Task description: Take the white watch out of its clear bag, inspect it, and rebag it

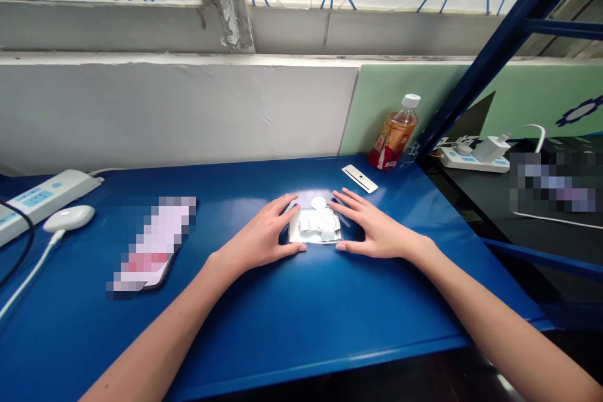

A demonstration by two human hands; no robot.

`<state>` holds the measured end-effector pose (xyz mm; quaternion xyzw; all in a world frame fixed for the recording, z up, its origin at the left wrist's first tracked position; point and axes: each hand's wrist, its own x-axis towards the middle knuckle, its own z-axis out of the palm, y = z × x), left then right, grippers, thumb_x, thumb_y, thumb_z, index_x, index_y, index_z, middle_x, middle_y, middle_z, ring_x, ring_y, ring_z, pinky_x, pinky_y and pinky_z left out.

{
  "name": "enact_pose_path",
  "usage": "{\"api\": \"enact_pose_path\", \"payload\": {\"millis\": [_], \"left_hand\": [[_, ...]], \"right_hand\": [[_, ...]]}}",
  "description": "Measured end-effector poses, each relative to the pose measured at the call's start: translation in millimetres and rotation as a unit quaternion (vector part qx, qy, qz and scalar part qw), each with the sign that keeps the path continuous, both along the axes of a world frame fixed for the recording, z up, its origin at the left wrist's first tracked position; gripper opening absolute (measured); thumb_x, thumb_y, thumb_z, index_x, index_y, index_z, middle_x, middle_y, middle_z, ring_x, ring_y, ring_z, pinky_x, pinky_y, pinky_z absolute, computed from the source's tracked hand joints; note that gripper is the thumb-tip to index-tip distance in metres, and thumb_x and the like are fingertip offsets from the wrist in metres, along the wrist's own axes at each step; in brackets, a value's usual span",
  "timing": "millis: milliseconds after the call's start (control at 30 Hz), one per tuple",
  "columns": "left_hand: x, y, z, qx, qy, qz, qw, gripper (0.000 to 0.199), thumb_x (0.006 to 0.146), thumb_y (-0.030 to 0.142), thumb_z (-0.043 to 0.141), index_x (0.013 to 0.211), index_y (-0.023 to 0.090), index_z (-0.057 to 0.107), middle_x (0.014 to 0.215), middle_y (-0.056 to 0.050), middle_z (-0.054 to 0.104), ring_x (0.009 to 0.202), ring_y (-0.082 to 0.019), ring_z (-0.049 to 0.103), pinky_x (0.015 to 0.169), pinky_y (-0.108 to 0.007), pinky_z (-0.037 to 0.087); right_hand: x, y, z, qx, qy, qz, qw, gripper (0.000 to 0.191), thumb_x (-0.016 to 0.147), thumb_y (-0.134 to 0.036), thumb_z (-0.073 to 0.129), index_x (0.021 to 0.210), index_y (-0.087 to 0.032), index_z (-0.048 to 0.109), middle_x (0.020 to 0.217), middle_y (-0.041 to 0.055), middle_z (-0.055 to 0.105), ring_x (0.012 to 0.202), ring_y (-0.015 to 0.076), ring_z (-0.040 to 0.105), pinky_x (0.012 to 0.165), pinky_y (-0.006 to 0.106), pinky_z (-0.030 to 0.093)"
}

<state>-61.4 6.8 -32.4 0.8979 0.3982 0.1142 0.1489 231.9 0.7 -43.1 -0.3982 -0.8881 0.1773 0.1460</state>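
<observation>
A small clear plastic packet (295, 232) with white pieces inside lies flat on the blue table (301, 320), between my two hands. On its left side rests my left hand (269, 231), fingers apart, with fingertips at the packet's edge. My right hand (370, 223) is spread at the right side, thumb near the packet's lower right corner. A round white disc (319, 203) sits at the packet's upper edge. Neither hand grips anything. Glare hides the exact shape of the pieces.
Behind my right hand lies a flat white strip (360, 179), with a drink bottle (394, 132) near the wall. To the left are a blurred phone (157, 242), a white oval device (69, 218) on a cable and a power strip (47, 198). A blue metal frame (490, 44) slants at right.
</observation>
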Motion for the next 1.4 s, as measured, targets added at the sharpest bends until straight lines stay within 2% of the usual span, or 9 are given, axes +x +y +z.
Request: {"api": "enact_pose_path", "payload": {"millis": [100, 200, 433, 633, 900, 1000, 1200, 1300, 1400], "left_hand": [[0.6, -0.4, 1.3, 0.009, -0.021, -0.001, 1.0, 0.063, 0.084, 0.058, 0.063, 0.133, 0.019, 0.052, 0.142, -0.017, 0.047, 0.13, -0.033, 0.047, 0.105, -0.044, 0.043], [1.0, -0.2, 2.5, 0.002, -0.036, -0.003, 0.999, 0.058, 0.084, 0.058, 0.064, 0.127, 0.022, 0.055, 0.134, -0.014, 0.053, 0.124, -0.033, 0.052, 0.102, -0.044, 0.046], [0.8, -0.5, 3.1, 0.0, -0.034, -0.004, 0.999, 0.06, 0.083, 0.057, 0.066, 0.126, 0.017, 0.056, 0.132, -0.014, 0.053, 0.121, -0.032, 0.053, 0.101, -0.041, 0.046], [1.3, -1.0, -0.2, 0.02, -0.027, -0.011, 0.999, 0.067, 0.081, 0.059, 0.067, 0.132, 0.019, 0.051, 0.136, -0.015, 0.051, 0.124, -0.033, 0.052, 0.101, -0.044, 0.046], [2.8, -1.0, -0.8, 0.049, -0.024, -0.016, 0.998, 0.061, 0.089, 0.05, 0.062, 0.136, 0.013, 0.048, 0.134, -0.017, 0.057, 0.125, -0.032, 0.051, 0.102, -0.045, 0.045], [2.9, -0.8, -1.0, 0.054, -0.029, -0.014, 0.998, 0.058, 0.091, 0.049, 0.06, 0.136, 0.013, 0.049, 0.133, -0.017, 0.059, 0.125, -0.032, 0.053, 0.101, -0.045, 0.045], [4.6, 1.5, -0.5, 0.081, -0.05, -0.029, 0.995, 0.041, 0.102, 0.04, 0.043, 0.133, 0.017, 0.054, 0.127, -0.012, 0.065, 0.115, -0.027, 0.06, 0.098, -0.044, 0.045], [5.7, 2.3, -0.3, 0.103, -0.08, -0.043, 0.991, 0.035, 0.104, 0.033, 0.039, 0.132, 0.02, 0.055, 0.127, -0.009, 0.066, 0.111, -0.024, 0.062, 0.098, -0.044, 0.044], [7.6, -0.3, 0.1, 0.115, -0.141, -0.047, 0.982, 0.03, 0.103, 0.029, 0.042, 0.124, 0.02, 0.061, 0.119, -0.007, 0.069, 0.107, -0.022, 0.063, 0.094, -0.04, 0.046]], "right_hand": [[3.6, 1.0, 1.7, 0.016, -0.006, 0.009, 1.0, 0.093, 0.077, -0.062, 0.067, 0.152, -0.02, 0.032, 0.16, 0.0163, 0.024, 0.148, 0.0373, 0.016, 0.115, 0.058, 0.027], [7.0, 2.3, 3.2, 0.029, -0.008, 0.005, 1.0, 0.095, 0.075, -0.063, 0.069, 0.151, -0.018, 0.034, 0.159, 0.0177, 0.025, 0.147, 0.0382, 0.018, 0.115, 0.058, 0.028], [6.5, 2.8, 2.8, 0.024, -0.016, -0.004, 1.0, 0.093, 0.075, -0.063, 0.069, 0.148, -0.014, 0.039, 0.157, 0.0195, 0.03, 0.146, 0.038, 0.022, 0.115, 0.055, 0.029], [4.8, 2.6, 3.1, 0.032, -0.041, -0.007, 0.999, 0.092, 0.077, -0.065, 0.066, 0.146, -0.01, 0.041, 0.156, 0.021, 0.03, 0.146, 0.0368, 0.023, 0.116, 0.053, 0.03], [6.5, 2.7, 4.0, 0.028, -0.027, -0.008, 0.999, 0.09, 0.075, -0.065, 0.068, 0.145, -0.013, 0.045, 0.155, 0.0205, 0.033, 0.145, 0.0391, 0.024, 0.114, 0.057, 0.032], [6.8, 3.8, 4.3, 0.05, 0.002, 0.005, 0.999, 0.08, 0.075, -0.058, 0.072, 0.142, -0.02, 0.049, 0.152, 0.0177, 0.04, 0.143, 0.0381, 0.031, 0.112, 0.057, 0.034], [2.0, 4.7, 4.0, 0.114, 0.098, 0.048, 0.987, 0.032, 0.094, -0.027, 0.057, 0.125, -0.027, 0.064, 0.127, 0.0095, 0.065, 0.114, 0.0251, 0.062, 0.097, 0.044, 0.051], [-2.9, 1.7, 3.3, 0.127, 0.159, 0.039, 0.978, 0.028, 0.095, -0.022, 0.054, 0.121, -0.026, 0.066, 0.114, 0.0085, 0.072, 0.099, 0.0226, 0.068, 0.086, 0.04, 0.055], [-8.2, -4.5, 6.1, 0.093, 0.233, 0.004, 0.968, 0.026, 0.093, -0.021, 0.058, 0.117, -0.024, 0.068, 0.107, 0.0076, 0.074, 0.094, 0.0209, 0.07, 0.082, 0.035, 0.056]]}}
